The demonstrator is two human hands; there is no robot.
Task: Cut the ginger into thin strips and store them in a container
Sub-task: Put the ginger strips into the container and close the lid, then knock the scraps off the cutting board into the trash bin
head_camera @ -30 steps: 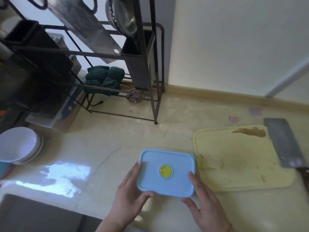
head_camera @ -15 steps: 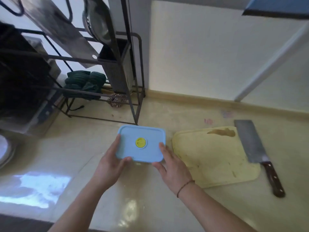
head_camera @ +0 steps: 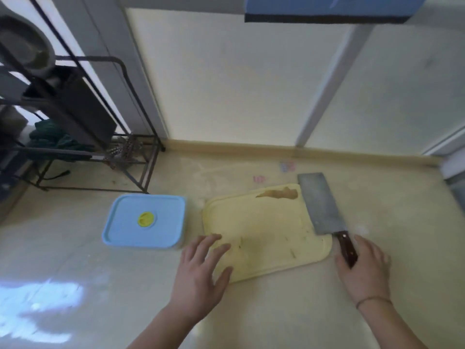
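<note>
The container (head_camera: 143,220), shut under a light blue lid with a yellow valve, sits on the counter left of the yellow cutting board (head_camera: 264,230). Only small scraps lie on the board, and a brownish slot shows at its far edge. No ginger strips are visible. A cleaver (head_camera: 319,202) lies along the board's right edge, with its dark wooden handle pointing toward me. My left hand (head_camera: 201,270) is spread flat over the board's near left corner. My right hand (head_camera: 362,270) touches the handle's end, which lies between thumb and forefinger, fingers not closed around it.
A black metal rack (head_camera: 125,159) stands at the back left with a green cloth (head_camera: 55,142) on its lower shelf. The wall runs close behind the board. A blue object (head_camera: 327,8) hangs overhead. A bright reflection lies on the counter at front left.
Both hands have let go of the container, which now rests left of the board. My left hand moved onto the board's corner and my right hand went to the cleaver handle.
</note>
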